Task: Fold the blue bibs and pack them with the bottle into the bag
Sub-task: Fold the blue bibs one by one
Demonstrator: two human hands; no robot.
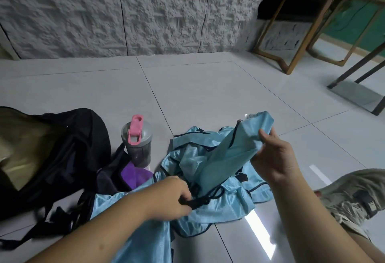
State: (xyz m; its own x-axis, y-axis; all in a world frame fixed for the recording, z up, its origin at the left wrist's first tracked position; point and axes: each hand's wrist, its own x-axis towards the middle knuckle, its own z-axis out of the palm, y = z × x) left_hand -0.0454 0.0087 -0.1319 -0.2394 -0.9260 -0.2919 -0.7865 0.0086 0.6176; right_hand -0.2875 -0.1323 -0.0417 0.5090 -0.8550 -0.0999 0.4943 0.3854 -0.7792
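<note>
Hands work a light-blue mesh bib [220,154] — right hand [275,158] gripping its raised end, left hand [173,196] pinching a black strap [200,201] — right of the grey pink-lidded bottle [138,142] and open black bag [62,150].

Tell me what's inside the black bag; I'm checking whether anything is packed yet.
The black bag lies open on the floor. Through its mouth only tan lining shows; no bib or bottle is visible there. The bottle stands outside, beside it. Deeper parts are hidden by the bag's walls.
</note>
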